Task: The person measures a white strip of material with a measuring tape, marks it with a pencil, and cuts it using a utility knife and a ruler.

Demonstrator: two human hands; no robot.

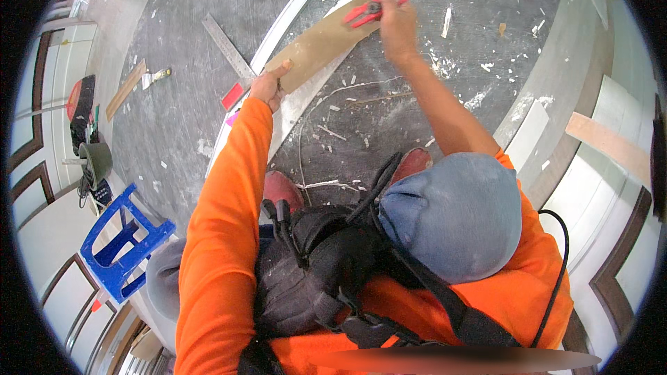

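Observation:
A long brown strip (316, 55) lies slantwise on a white strip (290, 119) over the dark, dusty floor. My left hand (268, 89) grips the near end of the brown strip, its thumb on top. My right hand (399, 26), closed, holds a red-handled tool (363, 12) with a black middle over the strip's far end. A pale, flat part of the tool sticks out past the fingers; blur hides its exact kind. Left of my left hand, a steel ruler (226, 46) and a small red block (233, 96) lie beside a long white rail (286, 17).
White scraps are scattered over the floor (347, 121). To the left lie a wooden strip (126, 90) and a small pale-bladed tool (154, 78). A blue plastic stool (121, 260) and a dark bucket (99, 158) stand further left. White panels (590, 167) line the right side.

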